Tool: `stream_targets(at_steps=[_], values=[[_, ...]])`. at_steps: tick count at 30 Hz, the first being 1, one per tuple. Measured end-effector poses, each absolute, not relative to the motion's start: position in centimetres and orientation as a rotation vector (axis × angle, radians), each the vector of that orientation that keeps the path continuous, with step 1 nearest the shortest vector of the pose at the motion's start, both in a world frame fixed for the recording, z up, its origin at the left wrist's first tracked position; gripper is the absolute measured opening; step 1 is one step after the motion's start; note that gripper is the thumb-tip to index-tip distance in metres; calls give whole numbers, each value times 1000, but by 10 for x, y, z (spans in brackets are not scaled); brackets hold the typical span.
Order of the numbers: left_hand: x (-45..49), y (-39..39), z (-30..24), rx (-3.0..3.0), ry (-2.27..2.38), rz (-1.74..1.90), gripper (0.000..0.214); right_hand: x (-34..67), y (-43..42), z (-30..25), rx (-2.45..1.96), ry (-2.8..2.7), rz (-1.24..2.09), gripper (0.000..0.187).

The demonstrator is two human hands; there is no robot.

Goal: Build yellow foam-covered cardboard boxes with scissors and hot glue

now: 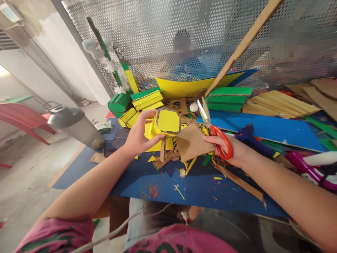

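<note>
My left hand (138, 135) is closed on a small yellow octagonal cardboard box (168, 120), thumb below it and fingers along its far side. A brown, rough-cut edge runs round the box's yellow face. In my right hand (233, 149) are red-handled scissors (223, 138), their blades slightly parted and pointing up and away. The same hand also grips a flat piece of brown cardboard (193, 142), which reaches left to just below the box. Part of the right hand's grip is hidden behind the scissors and cardboard.
Cardboard scraps and yellow offcuts litter the blue table (126, 182). A bottle (76, 123) stands left, a dark blue glue gun (252, 140) and a purple tool (310, 168) lie right. Green cardboard pieces (229, 99) sit before a perforated metal screen (147, 42), with a person behind it.
</note>
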State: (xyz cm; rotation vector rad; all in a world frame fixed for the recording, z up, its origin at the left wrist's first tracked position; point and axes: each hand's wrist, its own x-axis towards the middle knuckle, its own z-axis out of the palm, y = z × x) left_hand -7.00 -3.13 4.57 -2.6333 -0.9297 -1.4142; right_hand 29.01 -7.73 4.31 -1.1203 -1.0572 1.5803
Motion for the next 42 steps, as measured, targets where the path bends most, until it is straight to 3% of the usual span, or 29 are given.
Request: stream_targets(at_steps=[11, 29, 39, 42], values=[[-69, -32, 47, -2647, -1051, -1328, 96, 295, -74, 33, -1061, -999, 1660, 24], [-63, -34, 48, -2609, -1047, -1353, 103, 291, -79, 45, -1137, -998, 1622, 38], [-43, -46, 40, -2742, -989, -1352, 96, 292, -82, 44, -1308, -952, 1557, 28], [-41, -50, 39, -2793, -902, -1357, 98, 298, -82, 38, -1352, -931, 1579, 33]])
